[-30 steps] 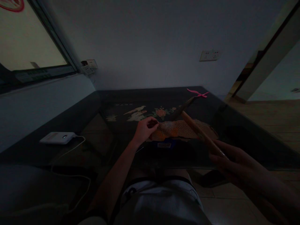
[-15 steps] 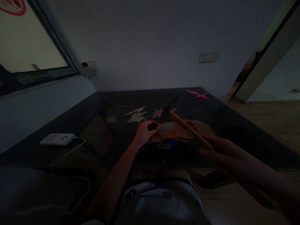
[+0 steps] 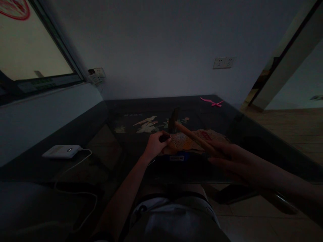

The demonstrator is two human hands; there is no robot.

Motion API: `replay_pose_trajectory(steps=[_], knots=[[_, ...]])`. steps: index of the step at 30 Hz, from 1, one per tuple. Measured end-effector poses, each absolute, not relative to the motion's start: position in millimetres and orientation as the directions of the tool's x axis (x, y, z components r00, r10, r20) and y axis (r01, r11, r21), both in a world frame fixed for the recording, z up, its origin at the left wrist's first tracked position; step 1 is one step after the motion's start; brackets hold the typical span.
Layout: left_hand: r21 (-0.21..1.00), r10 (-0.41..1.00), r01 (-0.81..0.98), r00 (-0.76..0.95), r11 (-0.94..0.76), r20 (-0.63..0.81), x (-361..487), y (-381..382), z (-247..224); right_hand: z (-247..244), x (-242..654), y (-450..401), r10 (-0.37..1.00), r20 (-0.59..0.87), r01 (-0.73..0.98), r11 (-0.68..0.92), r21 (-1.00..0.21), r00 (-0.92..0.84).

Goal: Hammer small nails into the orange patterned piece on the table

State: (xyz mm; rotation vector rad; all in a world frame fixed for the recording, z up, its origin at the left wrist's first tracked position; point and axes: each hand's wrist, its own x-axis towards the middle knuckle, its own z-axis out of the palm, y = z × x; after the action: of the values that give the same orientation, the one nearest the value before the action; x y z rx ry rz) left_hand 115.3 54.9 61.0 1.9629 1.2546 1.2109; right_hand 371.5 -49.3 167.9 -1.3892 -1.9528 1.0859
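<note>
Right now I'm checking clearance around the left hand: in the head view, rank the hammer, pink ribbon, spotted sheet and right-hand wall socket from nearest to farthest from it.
1. Spotted sheet: its left end is at the left hand.
2. Hammer: just right, in the right hand.
3. Pink ribbon: table's far right corner.
4. Wall socket: on the wall beyond.

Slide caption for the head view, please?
Right hand gripping a hammer, left hand at the left end of a dotted sheet over a dark table.
</note>
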Motion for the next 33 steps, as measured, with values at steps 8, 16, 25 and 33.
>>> replay_pose_trajectory(steps=[8,16,25,33], knots=[[0.761,0.901,0.491,0.151,-0.425,0.406,116,54,64,168,368,-50,0.921,-0.013,0.536,0.215,-0.816,-0.389],[0.778,0.906,0.47,0.152,-0.417,0.394,116,55,61,169,371,-50,0.925,0.003,0.519,0.215,-0.828,-0.379],[0.765,0.894,0.467,0.174,-0.443,0.412,114,55,61,165,368,-49,0.91,0.001,0.494,0.226,-0.84,-0.414],[0.745,0.896,0.508,0.147,-0.431,0.419,116,55,62,159,369,-47,0.901,-0.044,0.563,0.231,-0.793,-0.432]])
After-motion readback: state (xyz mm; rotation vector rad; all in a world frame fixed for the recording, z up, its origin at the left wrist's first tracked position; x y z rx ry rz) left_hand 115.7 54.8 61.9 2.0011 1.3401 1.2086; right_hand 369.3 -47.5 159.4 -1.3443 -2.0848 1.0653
